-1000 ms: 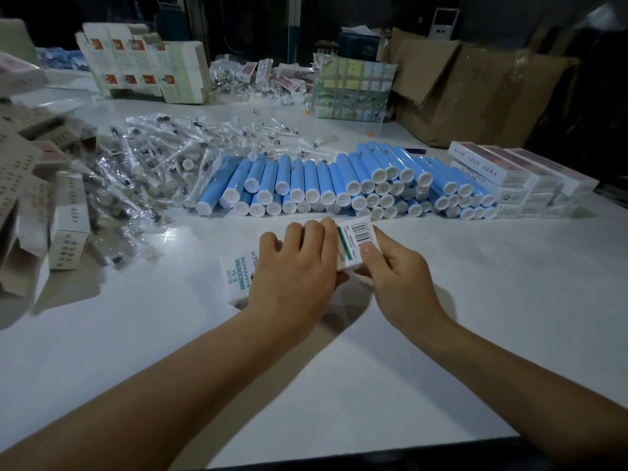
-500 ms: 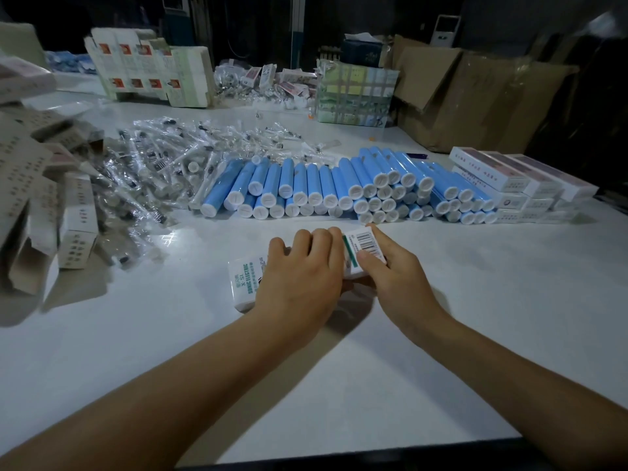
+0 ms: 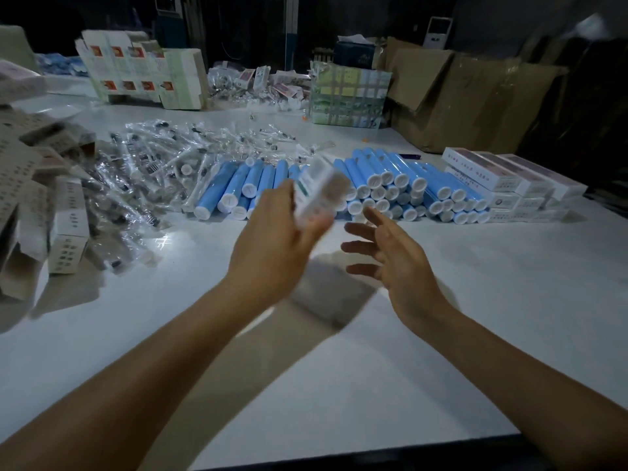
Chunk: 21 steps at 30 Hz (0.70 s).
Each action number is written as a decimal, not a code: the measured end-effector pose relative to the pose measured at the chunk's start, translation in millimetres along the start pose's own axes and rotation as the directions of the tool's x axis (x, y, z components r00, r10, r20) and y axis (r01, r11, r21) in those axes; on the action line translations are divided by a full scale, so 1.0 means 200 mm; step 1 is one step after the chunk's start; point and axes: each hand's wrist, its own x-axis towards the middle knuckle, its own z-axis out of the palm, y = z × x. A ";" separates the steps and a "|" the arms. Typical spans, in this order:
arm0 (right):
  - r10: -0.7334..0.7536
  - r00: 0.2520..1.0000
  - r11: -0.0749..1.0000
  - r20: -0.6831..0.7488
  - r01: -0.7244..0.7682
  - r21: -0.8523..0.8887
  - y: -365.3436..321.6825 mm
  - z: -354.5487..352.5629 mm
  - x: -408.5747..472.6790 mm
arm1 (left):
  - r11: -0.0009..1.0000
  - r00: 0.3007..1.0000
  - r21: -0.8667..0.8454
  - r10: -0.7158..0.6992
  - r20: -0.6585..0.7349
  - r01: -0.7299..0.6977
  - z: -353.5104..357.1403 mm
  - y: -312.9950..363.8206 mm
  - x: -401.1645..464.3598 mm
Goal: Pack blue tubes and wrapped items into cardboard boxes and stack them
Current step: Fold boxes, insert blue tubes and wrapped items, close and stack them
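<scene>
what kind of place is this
Probably a small packing workshop or warehouse bench: a pile of blue tubes, a stack of closed white boxes beside them, and big brown cardboard cartons behind on one white table.

Room dim; rear wall dark, detail not discernible. White worktop (image 3: 441,317) spans the view, with a bright glare patch at left. Large brown carton (image 3: 475,107), flaps open, stands at the far right edge. White floor-standing unit (image 3: 438,32) behind it.
</scene>
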 end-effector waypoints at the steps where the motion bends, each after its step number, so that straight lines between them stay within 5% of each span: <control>1: -0.021 1.000 0.999 -0.011 0.021 -0.036 0.00 0.00 0.00 | 0.932 0.992 -0.341 -0.127 0.006 0.121 -0.03 0.01 0.01; 3: -0.061 0.998 0.990 0.004 0.061 -0.128 0.02 0.01 -0.02 | 0.466 0.902 -0.800 -0.382 0.202 0.377 -0.08 0.03 0.02; 5: -0.092 0.994 0.970 0.067 0.104 -0.219 0.02 0.03 -0.04 | 0.033 0.799 -0.886 -0.447 0.402 0.463 -0.09 0.02 0.01; 7: -0.091 0.985 0.943 0.148 0.133 -0.306 0.02 0.06 -0.06 | -0.153 0.730 -0.870 -0.487 0.479 0.468 -0.08 0.01 -0.01; 11: -0.049 0.969 0.857 0.243 0.165 -0.487 0.01 0.12 -0.10 | -0.223 0.642 -0.830 -0.542 0.542 0.511 -0.04 0.02 -0.05; 15: -0.115 0.957 0.756 0.268 0.259 -0.601 0.04 0.13 -0.10 | -0.156 0.628 -0.833 -0.587 0.511 0.531 -0.01 0.03 -0.06; 21: -0.121 0.973 0.732 0.197 0.221 -0.645 0.08 0.09 -0.07 | -0.043 0.738 -0.853 -0.480 0.475 0.520 0.04 0.01 -0.08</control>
